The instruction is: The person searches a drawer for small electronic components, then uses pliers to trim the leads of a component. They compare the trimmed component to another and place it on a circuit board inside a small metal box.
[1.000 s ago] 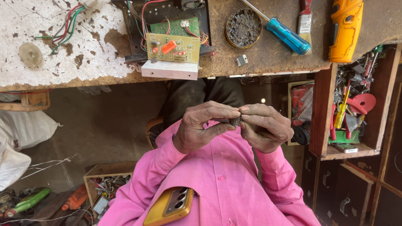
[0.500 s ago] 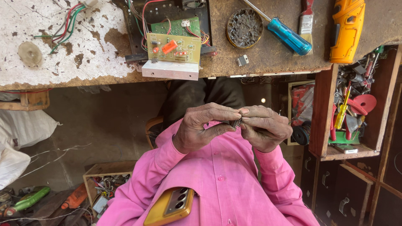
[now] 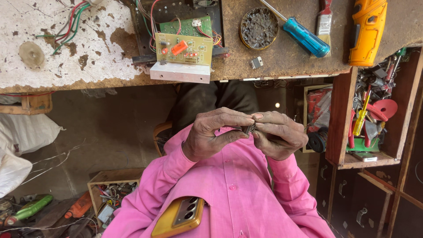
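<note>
Pinching a small black chip point(image 3: 249, 128) at the centre of the frame, I am gripping it between the fingertips of my left hand point(image 3: 211, 134) and right hand point(image 3: 278, 134), while the circuit board point(image 3: 184, 48) is lying on the workbench point(image 3: 79, 53) at the upper middle.

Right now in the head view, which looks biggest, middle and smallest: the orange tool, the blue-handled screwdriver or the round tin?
1. Orange tool, though partly cut off.
2. Blue-handled screwdriver.
3. Round tin.
All lie on the same bench, so nearness hardly matters.
</note>
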